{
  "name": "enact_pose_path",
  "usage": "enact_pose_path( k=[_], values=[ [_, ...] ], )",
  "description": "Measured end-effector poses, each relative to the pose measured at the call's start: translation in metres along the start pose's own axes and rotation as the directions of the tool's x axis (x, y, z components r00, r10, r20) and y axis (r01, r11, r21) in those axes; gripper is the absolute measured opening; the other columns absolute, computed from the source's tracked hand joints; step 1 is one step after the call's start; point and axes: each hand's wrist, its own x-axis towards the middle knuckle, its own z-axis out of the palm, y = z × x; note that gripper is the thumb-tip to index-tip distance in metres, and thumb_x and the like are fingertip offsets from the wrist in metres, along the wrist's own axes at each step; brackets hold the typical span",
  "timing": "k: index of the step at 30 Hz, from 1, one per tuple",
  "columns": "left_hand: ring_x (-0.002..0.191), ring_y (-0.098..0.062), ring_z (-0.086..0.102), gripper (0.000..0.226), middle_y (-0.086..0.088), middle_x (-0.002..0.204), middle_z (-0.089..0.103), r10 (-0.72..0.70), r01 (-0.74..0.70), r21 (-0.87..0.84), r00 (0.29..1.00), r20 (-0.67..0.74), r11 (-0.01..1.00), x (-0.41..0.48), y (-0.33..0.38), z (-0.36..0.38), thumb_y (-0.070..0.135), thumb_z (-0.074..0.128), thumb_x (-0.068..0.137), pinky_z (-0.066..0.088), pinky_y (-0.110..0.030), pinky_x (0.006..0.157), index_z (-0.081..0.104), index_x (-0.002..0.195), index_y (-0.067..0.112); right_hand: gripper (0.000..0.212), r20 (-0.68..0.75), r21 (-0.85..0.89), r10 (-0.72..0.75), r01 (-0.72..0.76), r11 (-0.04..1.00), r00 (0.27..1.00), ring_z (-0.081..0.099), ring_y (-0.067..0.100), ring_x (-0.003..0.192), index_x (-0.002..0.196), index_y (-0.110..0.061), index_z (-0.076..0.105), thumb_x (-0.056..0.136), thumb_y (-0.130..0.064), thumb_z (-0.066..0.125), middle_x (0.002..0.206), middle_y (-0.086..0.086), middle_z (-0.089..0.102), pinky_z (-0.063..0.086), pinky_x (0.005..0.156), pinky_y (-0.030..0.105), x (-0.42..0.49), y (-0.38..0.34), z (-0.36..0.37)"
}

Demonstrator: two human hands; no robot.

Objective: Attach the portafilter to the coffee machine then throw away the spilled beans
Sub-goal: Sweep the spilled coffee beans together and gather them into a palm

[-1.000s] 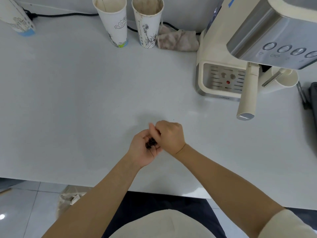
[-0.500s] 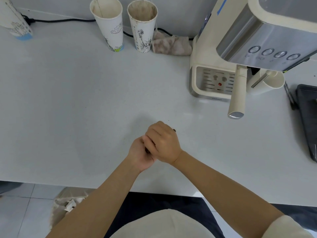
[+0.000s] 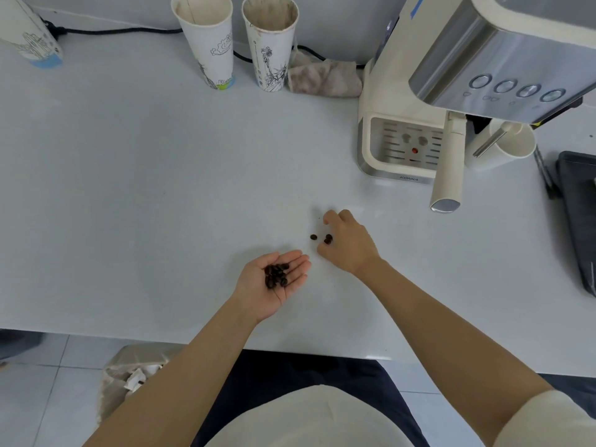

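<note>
several beans (image 3: 276, 275) cupped in flat left hand (image 3: 274, 282), curled right hand (image 3: 348, 243) touching loose beans (image 3: 322, 237) on counter (image 3: 129, 188)

Brushed-metal coffee machine (image 3: 477, 59), seemingly plastic base; paper cups (image 3: 209, 43); smooth counter (image 3: 129, 188).

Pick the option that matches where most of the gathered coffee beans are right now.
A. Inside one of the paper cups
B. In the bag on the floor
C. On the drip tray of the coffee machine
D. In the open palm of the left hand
D: a pile of coffee beans lies in the upturned left hand, while the right hand reaches for a few loose beans on the counter.
</note>
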Motion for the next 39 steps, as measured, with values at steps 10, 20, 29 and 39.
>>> enact_pose_path(
  k=[10,20,29,39],
  values=[
    [0.069,-0.020,0.073,0.056,-0.014,0.077,0.075,-0.022,0.022,0.017,1.000,0.003,1.000,-0.003,0.000,-0.003,0.019,0.029,0.096,0.059,-0.030,0.062,0.074,0.072,-0.002,0.012,0.168,-0.118,-0.108,0.129,0.985,0.980,0.041,0.025,0.073,0.084,-0.011,0.040,0.084,-0.010,0.052,0.091,0.009,0.036,0.033,0.061,0.031,0.011,-0.027,-0.003],
    [0.075,-0.022,0.071,0.044,-0.014,0.077,0.075,-0.019,0.019,0.004,1.000,-0.001,1.000,-0.005,0.003,-0.001,0.019,0.028,0.097,0.058,-0.028,0.063,0.065,0.086,-0.004,0.043,0.244,-0.224,-0.088,0.145,0.964,0.966,0.039,0.023,0.075,0.055,-0.017,0.022,0.081,-0.003,0.054,0.066,-0.001,0.027,0.023,0.047,0.023,0.018,-0.028,-0.003],
    [0.098,-0.020,0.061,0.042,-0.015,0.099,0.064,-0.015,0.015,0.017,1.000,0.005,1.000,-0.004,0.005,0.004,0.019,0.027,0.097,0.058,-0.027,0.064,0.062,0.090,-0.003,0.015,0.153,-0.288,-0.037,0.080,0.954,0.988,0.041,0.025,0.071,0.100,-0.002,0.053,0.087,-0.007,0.048,0.113,0.017,0.047,0.036,0.062,0.030,0.000,-0.032,0.006],
    [0.091,-0.023,0.061,0.041,-0.016,0.099,0.063,-0.038,0.038,0.018,0.999,0.019,0.999,-0.002,0.004,0.004,0.019,0.028,0.097,0.051,-0.032,0.078,0.062,0.091,-0.004,0.045,0.205,-0.293,-0.072,0.132,0.947,0.976,0.036,0.021,0.062,0.053,-0.015,0.023,0.079,0.006,0.053,0.063,-0.001,0.020,0.023,0.045,0.023,0.004,-0.024,0.005]
  ],
)
